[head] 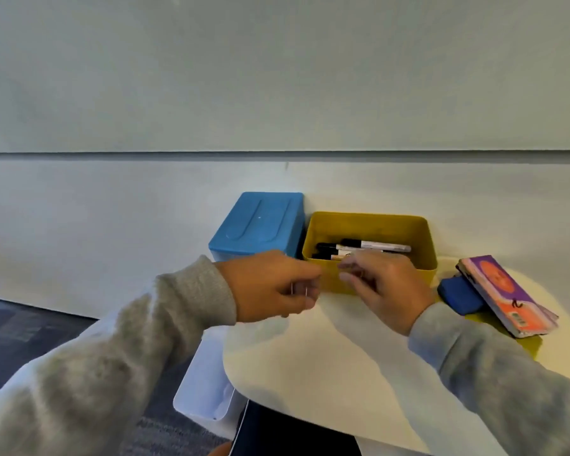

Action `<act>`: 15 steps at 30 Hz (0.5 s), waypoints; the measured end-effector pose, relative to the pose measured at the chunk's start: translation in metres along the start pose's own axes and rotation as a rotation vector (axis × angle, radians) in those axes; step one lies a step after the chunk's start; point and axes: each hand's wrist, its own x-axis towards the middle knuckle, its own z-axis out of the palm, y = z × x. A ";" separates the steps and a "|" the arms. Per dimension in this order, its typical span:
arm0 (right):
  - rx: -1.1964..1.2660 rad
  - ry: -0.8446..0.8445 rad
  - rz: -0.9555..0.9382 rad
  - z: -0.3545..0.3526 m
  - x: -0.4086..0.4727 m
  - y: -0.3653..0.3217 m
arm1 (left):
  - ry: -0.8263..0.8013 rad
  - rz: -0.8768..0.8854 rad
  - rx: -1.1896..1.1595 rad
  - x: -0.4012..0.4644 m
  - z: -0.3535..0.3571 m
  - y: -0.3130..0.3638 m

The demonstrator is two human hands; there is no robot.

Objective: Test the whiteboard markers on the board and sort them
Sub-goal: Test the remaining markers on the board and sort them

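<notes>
Progress: early | board (pixel 277 77) unmarked | markers (pixel 369 246) unsorted in yellow box (pixel 422 245) | left hand (pixel 270 286), right hand (pixel 382 287) curled, contents cannot be told

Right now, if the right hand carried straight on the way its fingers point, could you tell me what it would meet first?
Probably the left hand: the right hand points leftward in front of the yellow bin, though depth is unclear.
</notes>
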 end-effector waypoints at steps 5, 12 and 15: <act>-0.114 -0.049 0.128 -0.044 0.046 0.011 | 0.444 0.092 -0.057 0.061 -0.033 -0.009; -0.322 -0.575 0.354 -0.030 0.085 0.040 | 0.395 -0.009 -0.095 0.123 -0.017 -0.042; -0.357 -0.669 0.394 -0.016 0.090 0.050 | 0.394 -0.013 -0.115 0.129 -0.010 -0.048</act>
